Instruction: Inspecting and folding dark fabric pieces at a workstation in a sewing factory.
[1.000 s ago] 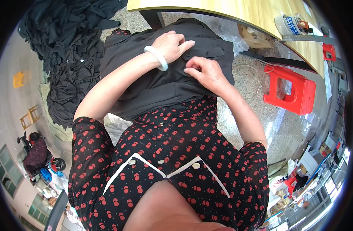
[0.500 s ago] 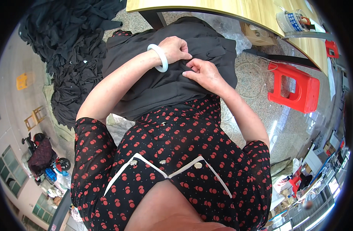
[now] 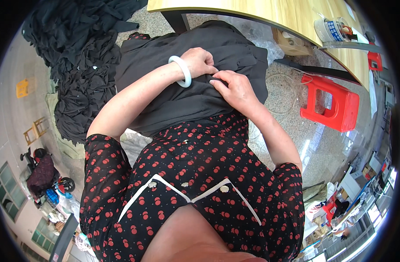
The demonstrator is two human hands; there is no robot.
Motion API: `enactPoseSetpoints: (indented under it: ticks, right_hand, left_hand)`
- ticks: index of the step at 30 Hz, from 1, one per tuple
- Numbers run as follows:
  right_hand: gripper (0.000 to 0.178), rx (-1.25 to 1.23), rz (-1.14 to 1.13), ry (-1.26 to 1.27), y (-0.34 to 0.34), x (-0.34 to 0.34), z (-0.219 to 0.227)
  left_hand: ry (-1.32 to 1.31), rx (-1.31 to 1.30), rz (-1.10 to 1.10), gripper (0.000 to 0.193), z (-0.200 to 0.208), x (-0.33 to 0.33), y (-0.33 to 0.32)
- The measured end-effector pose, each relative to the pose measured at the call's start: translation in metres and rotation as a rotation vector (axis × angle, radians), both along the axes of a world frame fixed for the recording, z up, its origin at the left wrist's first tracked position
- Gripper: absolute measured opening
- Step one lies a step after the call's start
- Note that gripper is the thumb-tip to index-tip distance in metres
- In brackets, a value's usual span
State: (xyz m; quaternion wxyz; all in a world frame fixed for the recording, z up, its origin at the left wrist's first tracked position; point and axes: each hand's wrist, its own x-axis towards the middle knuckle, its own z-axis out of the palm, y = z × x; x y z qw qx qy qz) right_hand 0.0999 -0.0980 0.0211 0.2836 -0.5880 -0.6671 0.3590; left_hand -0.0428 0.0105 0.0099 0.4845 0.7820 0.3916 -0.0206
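Note:
A black buttoned garment (image 3: 174, 105) is spread over my lap. My left hand (image 3: 199, 61), with a pale bangle (image 3: 185, 72) on its wrist, pinches a fold of the cloth near the middle. Right beside it, my right hand (image 3: 237, 89) grips the same fold between thumb and fingers. The fingertips of both hands almost meet there. A small dark button (image 3: 239, 63) shows on the cloth just beyond my right hand. Whatever lies between the fingertips besides cloth is too small to make out.
A large heap of black garments (image 3: 84, 74) lies on the floor at the left. Ahead stands a wooden table (image 3: 252, 11) bearing a white tub (image 3: 329, 30). A red plastic stool (image 3: 331, 105) is at the right, and a cardboard box (image 3: 293, 43) sits under the table.
My right hand has turned slightly, and its fingers now lie more over the fold. My left hand has dropped a little toward me. Both still hold the cloth.

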Motion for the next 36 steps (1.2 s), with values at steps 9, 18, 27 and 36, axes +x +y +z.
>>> enactPoseSetpoints:
  ticks: [9, 18, 27, 36]
  right_hand:
    - [0.013, 0.105, -0.005, -0.205, 0.007, 0.000, -0.007]
    - [0.011, 0.118, -0.058, -0.097, 0.012, 0.002, -0.013]
    - [0.010, 0.123, -0.183, -0.049, 0.013, 0.000, -0.014]
    - [0.012, 0.233, -0.119, -0.197, 0.012, 0.003, -0.015]
  left_hand:
    - [-0.080, 0.242, 0.042, 0.018, -0.007, 0.003, -0.013]
    - [-0.040, -0.004, 0.156, 0.020, -0.013, 0.003, -0.011]
    - [-0.069, -0.161, 0.219, 0.018, -0.011, 0.003, -0.010]
    - [-0.040, 0.133, 0.103, 0.023, 0.002, 0.005, -0.027]
